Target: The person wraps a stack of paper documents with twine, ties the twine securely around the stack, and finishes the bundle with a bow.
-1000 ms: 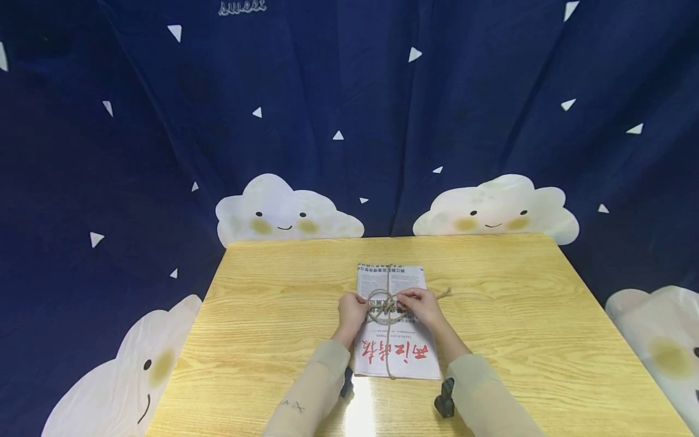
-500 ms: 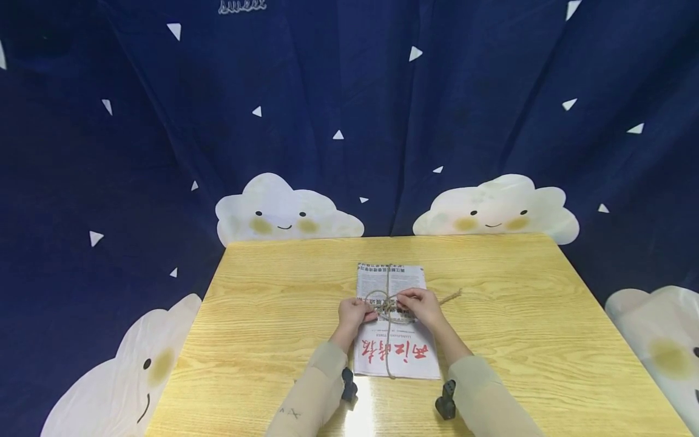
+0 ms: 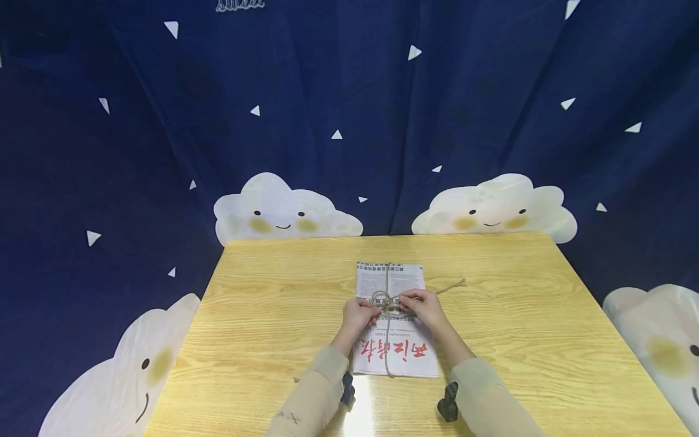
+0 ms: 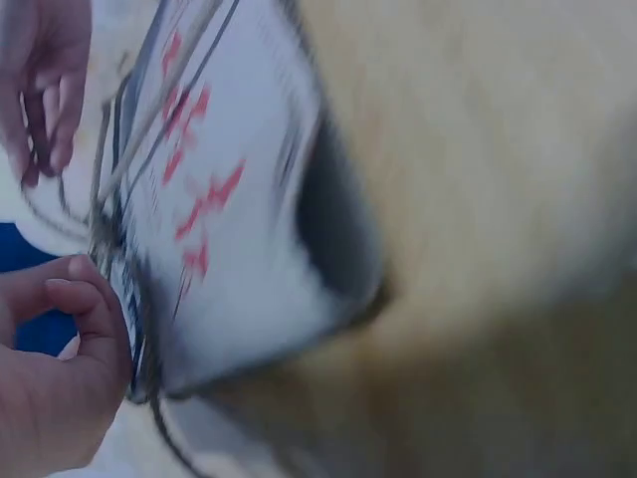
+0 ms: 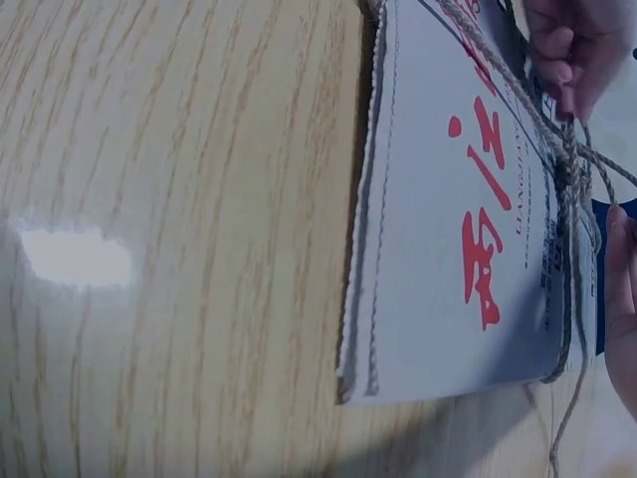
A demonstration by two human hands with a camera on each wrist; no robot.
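A stack of folded newspapers (image 3: 401, 364) with red headline characters lies on the table, bound crosswise with twine (image 3: 388, 349). At the crossing, in the middle of the stack, the twine forms a knot (image 5: 572, 154) with a small loop above it. My left hand (image 3: 359, 315) pinches the twine just left of the knot, thumb against bent index finger. From the other side my right hand (image 3: 425, 305) pinches a strand between thumb and fingertips. One frayed twine end (image 3: 455, 284) sticks out to the right beyond that hand.
The wooden table (image 3: 273, 303) extends around the stack on all sides. Behind it hangs a dark blue curtain (image 3: 306, 121) with white triangles and clouds. Black wrist devices (image 3: 448, 403) sit at both sleeves. Another twine end (image 3: 297, 380) shows beside the left sleeve.
My left hand has moved right, closer to the knot, and the loop has become smaller. The free twine end at the right reaches farther out. The right hand stays nearly in place.
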